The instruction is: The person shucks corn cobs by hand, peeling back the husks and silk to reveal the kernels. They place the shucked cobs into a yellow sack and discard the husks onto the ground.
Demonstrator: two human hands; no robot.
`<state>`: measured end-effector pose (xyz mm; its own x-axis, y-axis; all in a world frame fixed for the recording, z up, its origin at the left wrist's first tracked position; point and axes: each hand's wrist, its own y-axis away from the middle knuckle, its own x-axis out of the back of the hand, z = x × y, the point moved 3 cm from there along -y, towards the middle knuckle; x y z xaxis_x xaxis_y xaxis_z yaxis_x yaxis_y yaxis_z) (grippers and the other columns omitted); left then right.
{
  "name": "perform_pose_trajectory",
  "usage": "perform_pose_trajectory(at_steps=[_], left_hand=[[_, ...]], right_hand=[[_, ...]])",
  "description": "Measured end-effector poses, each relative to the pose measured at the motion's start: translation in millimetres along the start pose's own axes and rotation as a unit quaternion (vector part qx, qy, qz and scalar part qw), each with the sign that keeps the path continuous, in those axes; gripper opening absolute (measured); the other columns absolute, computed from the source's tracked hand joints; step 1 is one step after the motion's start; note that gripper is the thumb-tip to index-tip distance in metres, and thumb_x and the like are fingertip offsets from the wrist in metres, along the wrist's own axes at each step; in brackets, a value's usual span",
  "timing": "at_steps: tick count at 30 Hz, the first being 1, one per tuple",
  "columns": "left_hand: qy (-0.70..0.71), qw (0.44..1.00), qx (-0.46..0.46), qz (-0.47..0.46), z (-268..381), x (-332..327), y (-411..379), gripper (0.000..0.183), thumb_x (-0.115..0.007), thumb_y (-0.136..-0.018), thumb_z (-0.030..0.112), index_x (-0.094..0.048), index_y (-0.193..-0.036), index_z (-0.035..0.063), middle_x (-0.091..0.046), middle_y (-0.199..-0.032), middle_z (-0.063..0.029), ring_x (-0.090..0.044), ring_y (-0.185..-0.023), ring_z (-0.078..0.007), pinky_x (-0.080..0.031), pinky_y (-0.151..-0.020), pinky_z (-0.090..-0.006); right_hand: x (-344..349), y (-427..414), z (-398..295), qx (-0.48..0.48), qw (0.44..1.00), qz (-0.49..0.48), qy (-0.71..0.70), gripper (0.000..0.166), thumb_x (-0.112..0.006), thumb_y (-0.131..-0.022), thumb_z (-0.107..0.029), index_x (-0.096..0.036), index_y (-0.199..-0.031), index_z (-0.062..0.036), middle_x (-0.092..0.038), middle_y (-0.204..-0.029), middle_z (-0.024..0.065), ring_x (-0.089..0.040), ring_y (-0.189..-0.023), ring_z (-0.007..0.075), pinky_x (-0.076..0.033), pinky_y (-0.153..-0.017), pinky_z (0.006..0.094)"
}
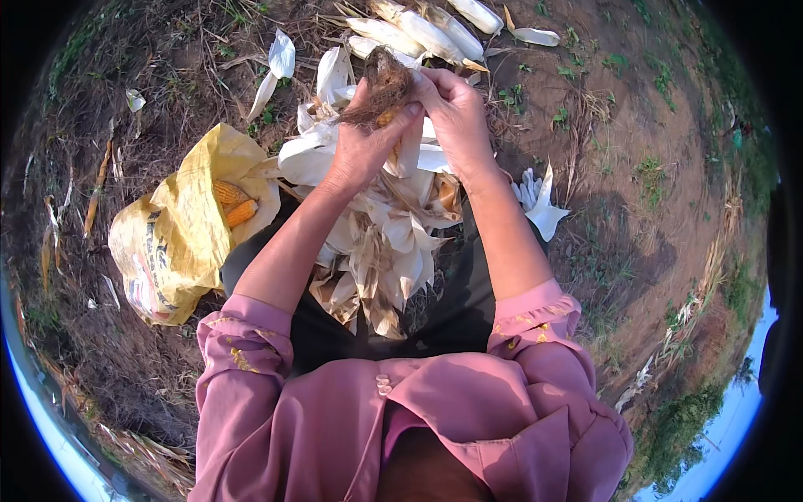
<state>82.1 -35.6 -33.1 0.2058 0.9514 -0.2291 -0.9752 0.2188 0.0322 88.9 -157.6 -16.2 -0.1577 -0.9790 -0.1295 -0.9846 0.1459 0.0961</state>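
An ear of corn [386, 117] with a clump of brown silk at its far end is between my two hands, some yellow kernels showing and pale husk hanging from it. My left hand [370, 141] is wrapped around the ear, its thumb along the near side. The fingers of my right hand [455, 113] pinch at the husk beside the silk. Below them, a heap of dry corn husks [389, 245] lies between my legs. At the left stands a yellow woven sack [188, 219], its mouth open, with husked orange corn cobs [238, 204] inside.
Several ears in pale husks [426, 31] lie on the soil beyond my hands. A loose husk [276, 69] is at the upper left. To the right of my knee are a white glove [528, 189] and another husk piece [548, 213]. Dry stalks and small weeds dot the ground.
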Motion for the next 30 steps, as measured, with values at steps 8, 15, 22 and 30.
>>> perform_pose_trajectory(at_steps=[8,15,22,30], left_hand=[[0.021,0.998,-0.043,-0.03,0.7,-1.0,0.7,0.035,-0.062,-0.084,0.009,-0.048,-0.116,0.0044,-0.057,-0.112,-0.0063,-0.053,-0.101,-0.011,-0.045,-0.088,-0.0273],[0.295,0.948,0.083,-0.079,13.6,14.2,-5.4,0.036,-0.061,-0.086,0.02,-0.052,-0.115,0.0015,-0.052,-0.123,-0.0127,-0.051,-0.112,-0.02,-0.045,-0.094,-0.033],[0.349,0.883,0.292,-0.113,-15.4,14.3,4.5,0.043,-0.051,-0.089,0.022,-0.041,-0.126,0.0007,-0.054,-0.116,-0.0147,-0.061,-0.095,-0.0293,-0.055,-0.074,-0.0351],[0.118,0.956,0.202,-0.178,6.7,26.1,9.8,0.085,-0.066,-0.064,0.005,-0.027,-0.139,0.004,-0.045,-0.129,-0.0144,-0.046,-0.115,-0.0235,-0.04,-0.096,-0.0316]], right_hand=[[16.2,-5.0,-0.3,0.011,0.994,0.06,-0.086,0.007,-0.059,-0.087,-0.011,-0.057,-0.084,-0.0056,-0.061,-0.08,0.0008,-0.056,-0.071,0.0058,-0.047,-0.063,0.0207],[21.4,-7.7,-13.2,0.095,0.991,0.009,-0.094,0.007,-0.059,-0.088,-0.014,-0.056,-0.085,-0.0077,-0.059,-0.083,-0.0022,-0.053,-0.074,0.0036,-0.046,-0.065,0.0205],[10.0,3.6,-12.4,0.078,0.989,-0.072,-0.1,0.006,-0.058,-0.088,-0.012,-0.057,-0.09,-0.0064,-0.059,-0.083,-0.0009,-0.054,-0.074,0.0049,-0.044,-0.066,0.0203],[75.0,-22.0,-35.8,0.121,0.964,0.071,-0.225,0.007,-0.056,-0.088,-0.008,-0.058,-0.092,-0.0035,-0.063,-0.092,0.0078,-0.062,-0.092,0.0227,-0.052,-0.078,0.0312]])
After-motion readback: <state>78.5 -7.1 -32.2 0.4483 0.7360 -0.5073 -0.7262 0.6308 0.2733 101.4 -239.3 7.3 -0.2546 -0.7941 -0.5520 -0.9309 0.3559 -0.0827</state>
